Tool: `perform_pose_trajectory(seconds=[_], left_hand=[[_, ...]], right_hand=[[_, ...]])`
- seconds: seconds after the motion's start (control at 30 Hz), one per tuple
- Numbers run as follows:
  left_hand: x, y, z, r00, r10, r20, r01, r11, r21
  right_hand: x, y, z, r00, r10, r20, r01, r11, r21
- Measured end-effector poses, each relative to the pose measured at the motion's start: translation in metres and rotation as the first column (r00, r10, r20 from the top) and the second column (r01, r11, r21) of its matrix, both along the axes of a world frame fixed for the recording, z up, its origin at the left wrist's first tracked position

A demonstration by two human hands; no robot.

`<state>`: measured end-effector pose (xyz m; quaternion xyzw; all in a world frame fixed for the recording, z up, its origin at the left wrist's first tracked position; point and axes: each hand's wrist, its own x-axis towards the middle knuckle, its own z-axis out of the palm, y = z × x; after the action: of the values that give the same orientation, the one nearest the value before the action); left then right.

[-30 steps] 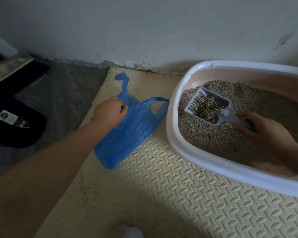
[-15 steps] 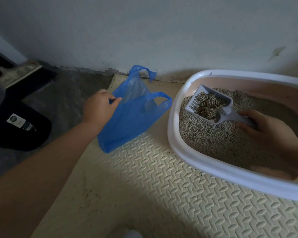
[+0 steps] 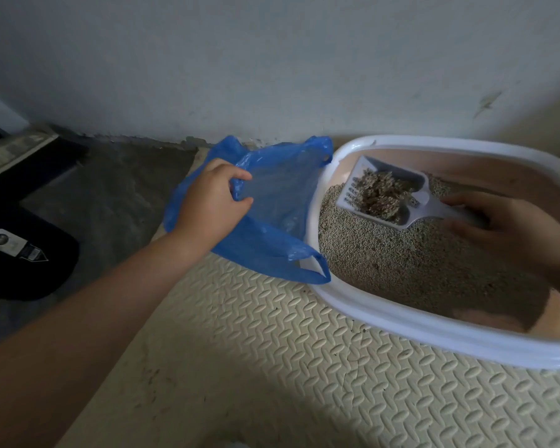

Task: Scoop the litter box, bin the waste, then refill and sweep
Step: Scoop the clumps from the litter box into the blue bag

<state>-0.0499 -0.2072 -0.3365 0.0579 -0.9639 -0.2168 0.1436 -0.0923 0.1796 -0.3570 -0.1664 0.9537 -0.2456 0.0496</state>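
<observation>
A white-rimmed litter box [image 3: 401, 321] with a pink inside holds grey litter [image 3: 401, 260] at the right. My right hand [image 3: 511, 227] grips the handle of a grey slotted scoop [image 3: 411, 215], which is lifted over the litter and carries a clump of soiled litter [image 3: 379, 195]. My left hand [image 3: 214, 202] grips the edge of a blue plastic bag [image 3: 272, 202], pulling its mouth open right against the box's left rim. One bag handle hangs over that rim.
A cream embossed foam mat [image 3: 288, 367] lies under the box and bag. Behind them runs a pale wall [image 3: 272, 59]. Dark grey floor [image 3: 117, 195] lies to the left, with a black object bearing a label [image 3: 17, 247] at the far left.
My left hand lifted the blue bag off the mat and brought it right, up against the box rim with its mouth open. The scoop rose from the litter with the clump.
</observation>
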Motion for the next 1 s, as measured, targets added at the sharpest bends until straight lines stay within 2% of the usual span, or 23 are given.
perform_pose_trajectory(seconds=[0.13,0.33,0.53,0.7,0.87,1.0], left_hand=[[-0.002,0.02,0.007,1.0,-0.025,0.013,0.024,0.998,0.053],[-0.005,0.025,0.038,0.999,-0.026,-0.042,0.029,0.998,0.064],[-0.003,0.024,0.076,0.995,-0.028,-0.098,0.03,0.999,0.024],[0.001,0.033,0.089,0.99,-0.031,-0.138,0.04,0.997,0.069],[0.006,0.058,0.076,0.989,-0.129,-0.071,0.136,0.985,0.105],[0.009,0.078,0.062,0.979,-0.203,0.003,0.2,0.97,0.136]], right_hand=[[0.005,-0.01,0.017,0.992,0.12,0.036,-0.118,0.992,-0.046],[0.01,-0.031,0.027,0.98,0.193,0.039,-0.193,0.981,0.015],[0.005,-0.045,0.044,0.982,0.185,-0.044,-0.186,0.982,-0.024],[0.001,-0.051,0.059,0.984,0.167,-0.063,-0.171,0.984,-0.056],[0.001,-0.048,0.07,0.986,0.15,-0.074,-0.152,0.988,-0.027],[0.004,-0.039,0.078,0.979,0.173,-0.107,-0.163,0.982,0.099]])
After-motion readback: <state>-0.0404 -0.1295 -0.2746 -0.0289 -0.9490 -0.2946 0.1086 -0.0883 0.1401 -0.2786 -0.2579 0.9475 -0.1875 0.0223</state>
